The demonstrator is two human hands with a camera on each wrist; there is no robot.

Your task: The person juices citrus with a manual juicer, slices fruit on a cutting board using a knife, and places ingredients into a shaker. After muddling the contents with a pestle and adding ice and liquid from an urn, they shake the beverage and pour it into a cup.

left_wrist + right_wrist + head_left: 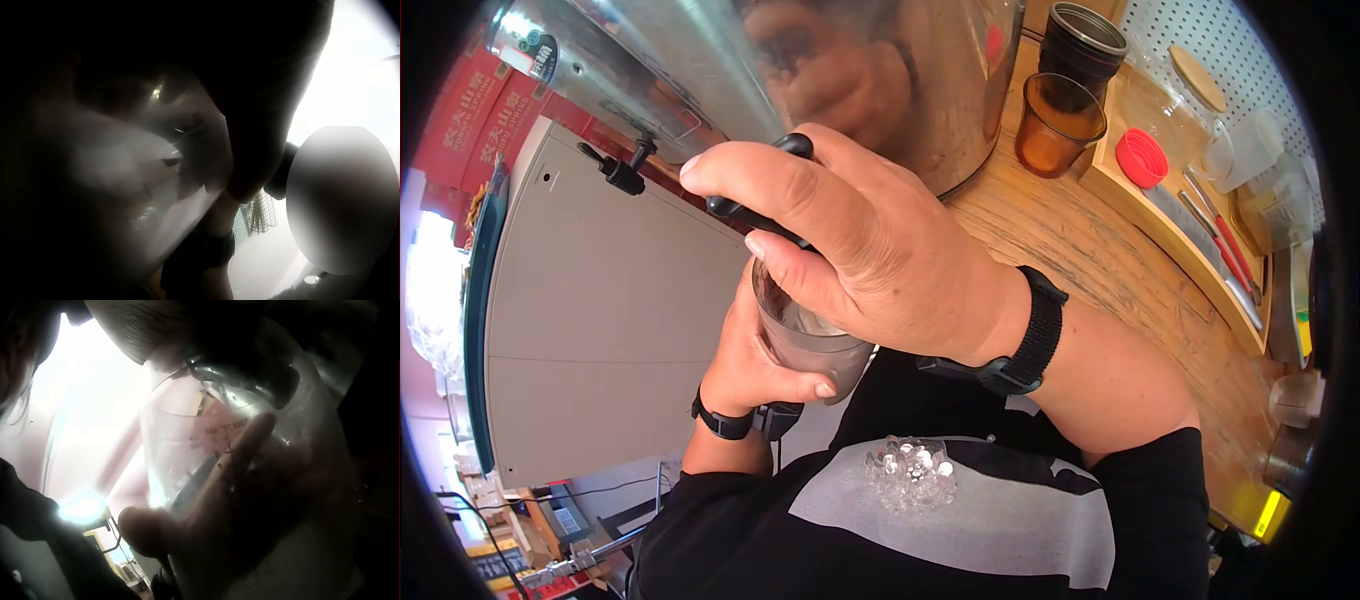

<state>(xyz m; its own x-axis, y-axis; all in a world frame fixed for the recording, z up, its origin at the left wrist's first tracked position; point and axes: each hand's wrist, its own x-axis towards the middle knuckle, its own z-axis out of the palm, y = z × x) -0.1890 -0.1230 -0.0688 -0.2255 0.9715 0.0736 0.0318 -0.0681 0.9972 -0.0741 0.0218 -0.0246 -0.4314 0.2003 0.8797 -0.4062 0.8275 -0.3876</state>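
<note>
My left hand grips a translucent plastic cup from its side, thumb across the front wall. Printed measuring marks show on the cup wall in the right wrist view. Over the cup's mouth, my right hand holds a black-handled tool, thumb and index finger along the handle. The tool's working end is hidden by the hand and the cup; I cannot tell its kind. Some pale material shows inside the cup. The left wrist view is dark, with the cup wall blurred close to the lens.
A large shiny cylinder stands on the wooden table just beyond the hands. Right of it are an amber cup, a dark ridged cup and a wooden tray bearing a red lid. A grey cabinet stands left.
</note>
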